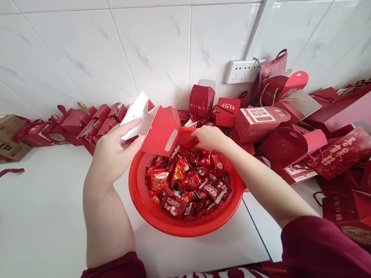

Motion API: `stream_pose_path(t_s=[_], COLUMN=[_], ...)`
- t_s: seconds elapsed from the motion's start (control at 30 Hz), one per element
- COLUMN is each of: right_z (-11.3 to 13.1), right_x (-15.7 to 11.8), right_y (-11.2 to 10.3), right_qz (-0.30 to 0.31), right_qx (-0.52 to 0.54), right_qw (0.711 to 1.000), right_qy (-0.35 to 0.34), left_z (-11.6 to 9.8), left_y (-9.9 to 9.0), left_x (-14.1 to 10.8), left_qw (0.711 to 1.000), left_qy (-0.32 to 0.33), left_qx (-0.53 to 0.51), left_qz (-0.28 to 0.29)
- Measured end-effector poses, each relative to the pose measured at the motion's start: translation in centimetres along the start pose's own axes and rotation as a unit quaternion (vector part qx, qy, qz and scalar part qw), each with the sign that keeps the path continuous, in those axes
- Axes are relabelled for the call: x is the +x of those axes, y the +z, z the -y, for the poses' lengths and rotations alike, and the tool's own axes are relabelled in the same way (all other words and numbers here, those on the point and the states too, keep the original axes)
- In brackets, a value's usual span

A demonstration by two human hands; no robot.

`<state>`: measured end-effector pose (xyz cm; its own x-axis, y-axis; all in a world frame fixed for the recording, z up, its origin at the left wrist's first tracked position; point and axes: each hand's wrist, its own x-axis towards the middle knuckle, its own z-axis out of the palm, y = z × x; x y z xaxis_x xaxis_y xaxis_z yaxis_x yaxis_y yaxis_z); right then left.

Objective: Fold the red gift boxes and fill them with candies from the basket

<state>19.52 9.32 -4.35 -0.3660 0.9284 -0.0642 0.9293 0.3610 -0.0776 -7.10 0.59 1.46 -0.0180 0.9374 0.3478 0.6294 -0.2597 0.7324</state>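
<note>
A round red plastic basket (193,231) full of red-wrapped candies (192,181) stands on the white table. My left hand (121,146) grips a red paper box (160,130) with a white inside, its top flaps open, tilted above the basket's back left edge. My right hand (206,138) is at the basket's back rim with its fingers closed and pointing left over the candies. Red wrapping shows at its fingertips, but I cannot make out whether a candy is held.
Many red gift boxes (257,123) crowd the back and right. A row of small red boxes (74,125) and a brown carton (5,137) stand at the back left. A power strip (243,71) hangs on the tiled wall.
</note>
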Motion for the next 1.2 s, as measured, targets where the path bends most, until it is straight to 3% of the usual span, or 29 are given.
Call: stream_pose_path(t_s=[0.1,0.13,0.23,0.3,0.4,0.5,0.57,0.67,0.73,0.77,0.83,0.9,0.97,1.03,1.13,1.2], right_z=[-0.9,-1.3,-2.4,-2.8,-2.9,-2.5,-2.3,-2.0,-1.8,-1.7,-1.3,-0.9,-0.4,0.1,0.9,1.2], right_x=[-3.9,-5.2,-8.3,-9.3,-9.7,-9.6,-9.5,-9.6,-9.6,-9.6,-9.6,-9.6,-9.7,-9.9,-10.4,-10.6], right_y=[-1.0,-1.1,-0.8,-0.4,-0.2,-0.2,-0.3,-0.2,-0.1,-0.1,-0.3,-0.4,-0.6,-0.8,-1.1,-1.3], right_qz=[-0.071,-0.103,-0.117,-0.116,-0.135,-0.158,-0.184,-0.239,-0.281,-0.3,-0.318,-0.313,-0.289,-0.28,-0.29,-0.251], right_qx=[0.046,0.114,0.339,0.43,0.467,0.466,0.461,0.452,0.439,0.429,0.404,0.383,0.377,0.407,0.499,0.517], right_qw=[0.996,0.988,0.928,0.882,0.833,0.806,0.801,0.794,0.79,0.789,0.793,0.799,0.803,0.793,0.769,0.786], right_qy=[-0.007,-0.028,-0.099,-0.157,-0.264,-0.33,-0.335,-0.328,-0.323,-0.322,-0.328,-0.343,-0.362,-0.356,-0.273,-0.228], left_z=[0.5,0.7,1.2,1.3,1.1,0.4,-0.2,-1.3,-2.0,-2.3,-2.8,-3.1,-3.3,-3.4,-3.4,-3.4], left_y=[0.0,0.0,0.6,1.3,2.5,3.3,3.6,3.8,4.0,4.1,4.4,4.8,5.1,5.1,4.9,4.7], left_x=[0.3,0.4,0.7,0.9,1.2,1.0,0.7,-0.1,-0.8,-1.2,-2.0,-2.7,-3.1,-3.1,-2.8,-2.7], left_qw=[1.0,1.0,1.0,0.999,0.992,0.986,0.98,0.965,0.958,0.96,0.967,0.963,0.958,0.965,0.979,0.977], left_qy=[0.0,-0.001,0.007,0.044,0.112,0.155,0.191,0.242,0.244,0.234,0.193,0.135,0.081,0.049,0.029,0.033], left_qx=[0.006,0.01,0.009,0.001,-0.004,0.029,0.055,0.051,0.009,-0.028,-0.134,-0.233,-0.267,-0.233,-0.116,-0.036], left_qz=[-0.013,-0.012,0.009,0.029,0.055,0.053,0.018,-0.091,-0.15,-0.153,-0.101,-0.011,0.065,0.108,0.163,0.207])
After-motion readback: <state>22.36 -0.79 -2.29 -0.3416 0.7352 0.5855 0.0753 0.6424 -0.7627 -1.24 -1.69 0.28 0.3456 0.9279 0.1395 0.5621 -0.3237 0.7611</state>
